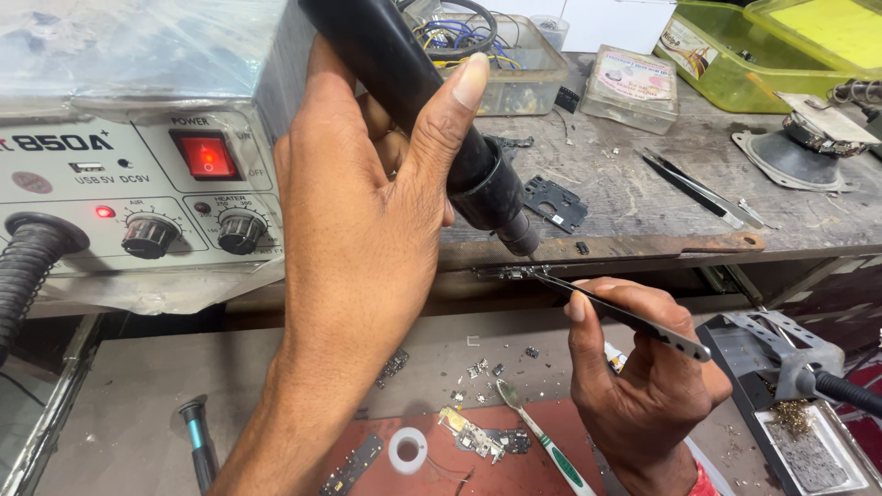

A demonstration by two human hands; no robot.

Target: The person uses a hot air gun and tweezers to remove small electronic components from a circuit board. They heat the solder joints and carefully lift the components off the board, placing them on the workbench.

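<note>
left hand (367,211) wrapped round black cylindrical hot-air wand (413,101), nozzle aimed down-right | right hand (643,367) pinching slim metal tweezers (625,317), tips gripping small dark circuit strip (505,272) just under nozzle, at bench's near edge | grey rework station (138,184) left, red switch lit

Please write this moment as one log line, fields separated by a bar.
left hand: holds hot-air handle | nozzle: just above small board | right hand: holds tweezers gripping board | station switch: lit
</note>
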